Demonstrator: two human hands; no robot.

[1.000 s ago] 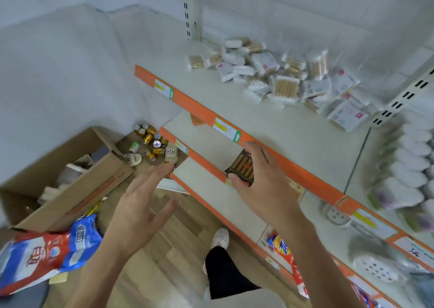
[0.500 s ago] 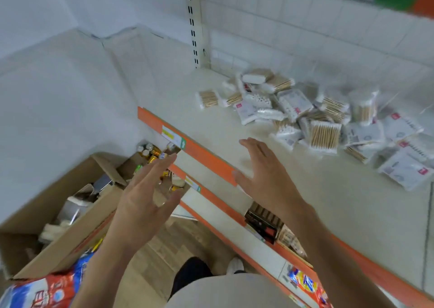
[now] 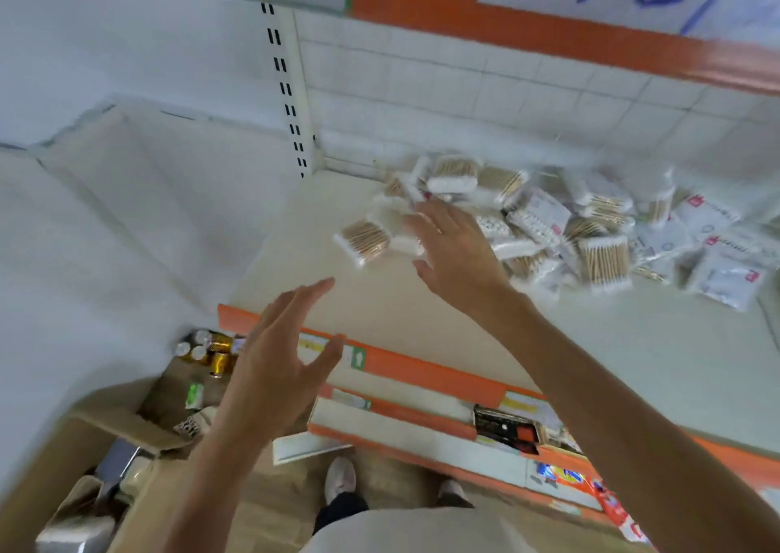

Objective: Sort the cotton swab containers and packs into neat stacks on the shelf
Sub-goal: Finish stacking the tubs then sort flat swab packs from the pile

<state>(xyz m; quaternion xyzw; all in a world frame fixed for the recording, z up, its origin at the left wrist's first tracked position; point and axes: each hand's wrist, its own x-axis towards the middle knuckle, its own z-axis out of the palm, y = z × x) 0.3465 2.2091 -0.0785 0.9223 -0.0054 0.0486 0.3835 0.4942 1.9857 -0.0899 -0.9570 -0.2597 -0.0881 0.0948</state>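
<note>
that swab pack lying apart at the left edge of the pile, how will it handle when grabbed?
The swab pack is probably light: thin sticks in clear wrap. The film likely crinkles and may be slippery. It lies flat, so it should slide rather than roll.

My left hand (image 3: 274, 367) and right hand (image 3: 458, 259) bare, forearms sleeveless, no rings or watch visible; light beige top at bottom edge; dark trousers below orange shelf edge (image 3: 422, 373); pale shoes (image 3: 339, 478) on floor
</note>
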